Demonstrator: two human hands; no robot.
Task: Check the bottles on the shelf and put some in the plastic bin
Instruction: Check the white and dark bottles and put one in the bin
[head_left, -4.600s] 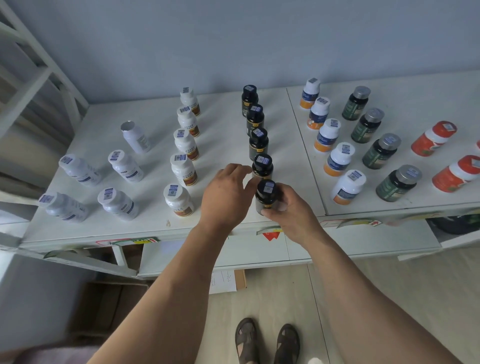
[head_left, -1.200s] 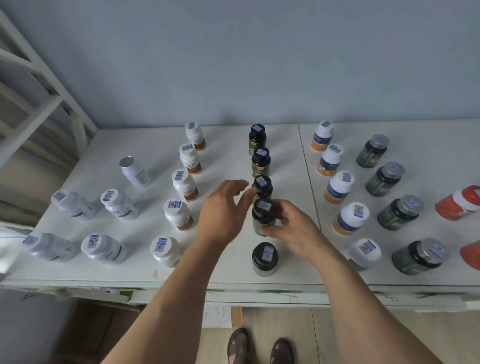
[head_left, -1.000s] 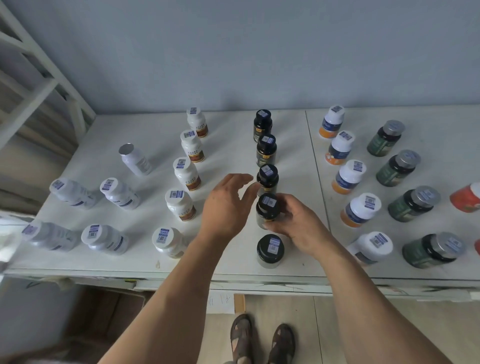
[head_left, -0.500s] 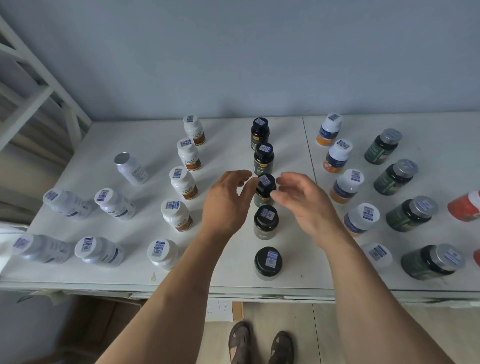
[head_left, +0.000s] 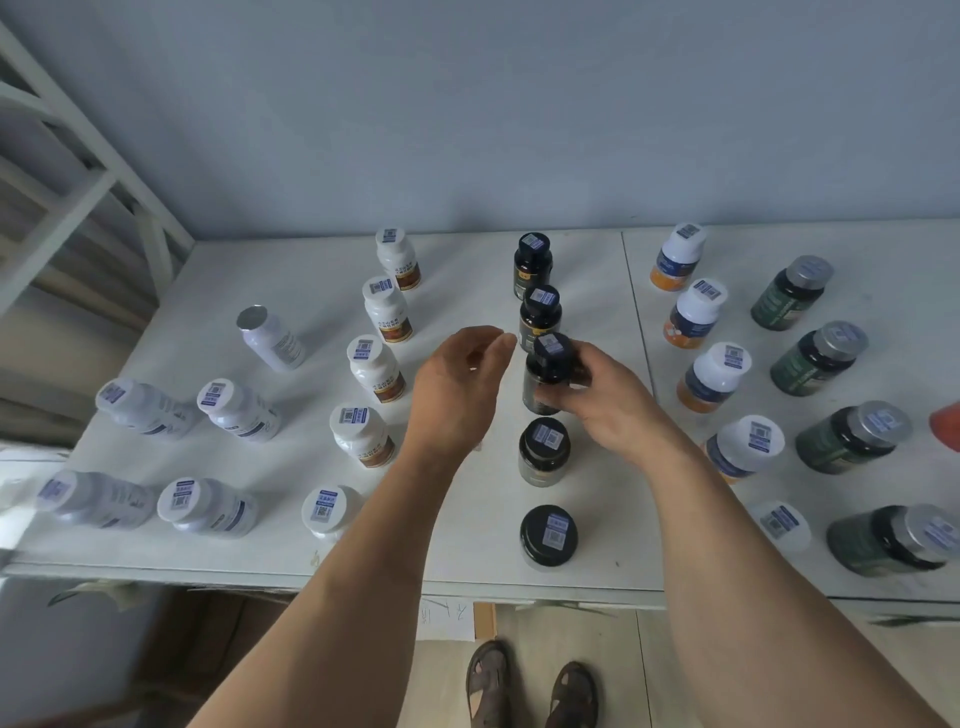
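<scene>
A column of black bottles runs down the middle of the white shelf (head_left: 467, 270). My right hand (head_left: 608, 400) grips the third black bottle (head_left: 545, 374) from the back by its body, and the bottle looks lifted a little. My left hand (head_left: 457, 389) hovers just left of it with fingers loosely bent, holding nothing. Two more black bottles (head_left: 543, 452) (head_left: 548, 535) stand nearer me, and two others (head_left: 540, 312) stand behind. No plastic bin is in view.
White bottles with brown labels (head_left: 374, 369) stand in a column left of my left hand. Several pale bottles (head_left: 239, 410) lie further left. White-and-orange bottles (head_left: 714, 374) and dark green bottles (head_left: 815, 358) stand to the right. A white frame (head_left: 78, 156) rises at far left.
My right hand let go of the second-nearest black bottle, moved back along the column and now grips the third one. My left hand stayed beside it.
</scene>
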